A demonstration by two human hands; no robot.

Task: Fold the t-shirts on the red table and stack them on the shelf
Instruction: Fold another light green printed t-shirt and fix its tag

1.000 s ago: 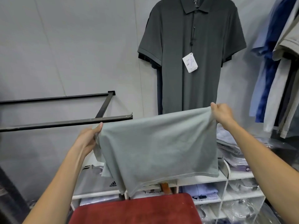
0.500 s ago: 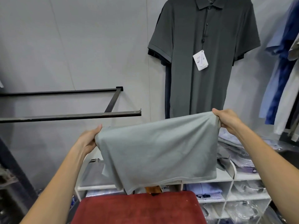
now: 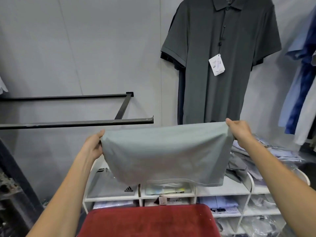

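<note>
The left hand [image 3: 93, 145] has its grip clamped on the left top corner of the pale green t-shirt [image 3: 165, 153]; the right hand [image 3: 240, 131] pinches the right top corner. Between them the folded shirt hangs stretched in the air, above the red tabletop [image 3: 148, 221] and in front of the white shelf [image 3: 227, 189]. A dark grey polo shirt [image 3: 222, 57] hangs on the wall behind.

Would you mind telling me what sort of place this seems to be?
Most likely a clothing shop or its stockroom. A dark polo shirt hangs on the wall with a price tag attached, more shirts hang at the right, and white shelves hold packaged folded garments.
</note>
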